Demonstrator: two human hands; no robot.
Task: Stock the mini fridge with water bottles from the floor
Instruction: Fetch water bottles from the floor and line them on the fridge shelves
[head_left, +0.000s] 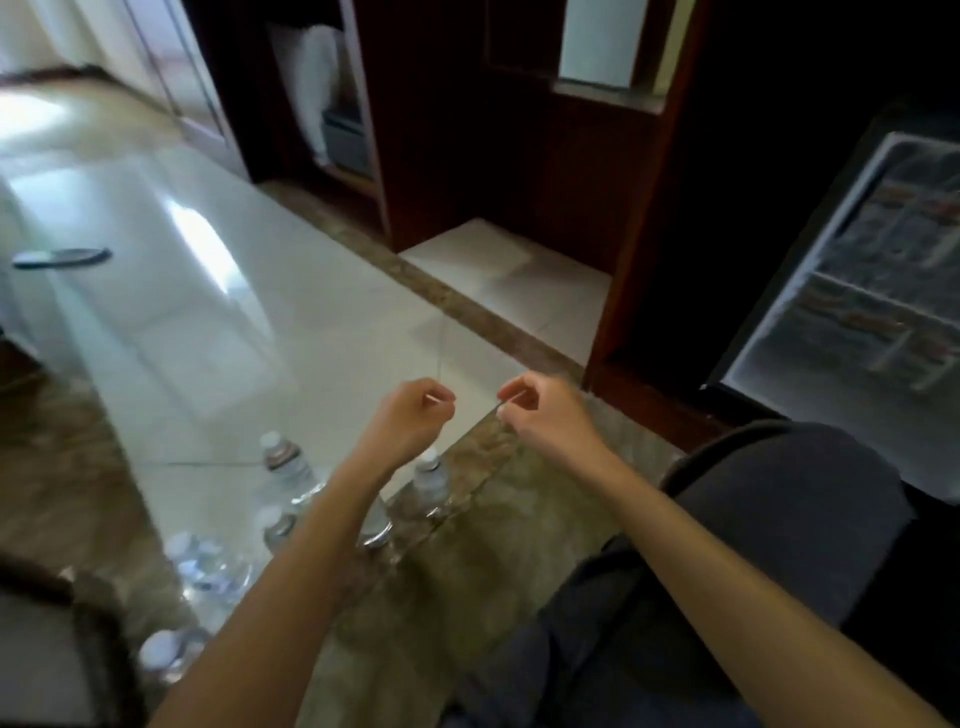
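Head view: left hand (410, 418), right hand (543, 410) curled, cannot tell if grasping anything; water bottles (283, 462) partly behind forearm.

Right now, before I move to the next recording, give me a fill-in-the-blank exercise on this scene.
1. The water bottles stand on the ___.
2. The mini fridge, on the person's right, is ___.
3. The left hand and the right hand hold ___ bottles.
Missing words: floor; open; no.
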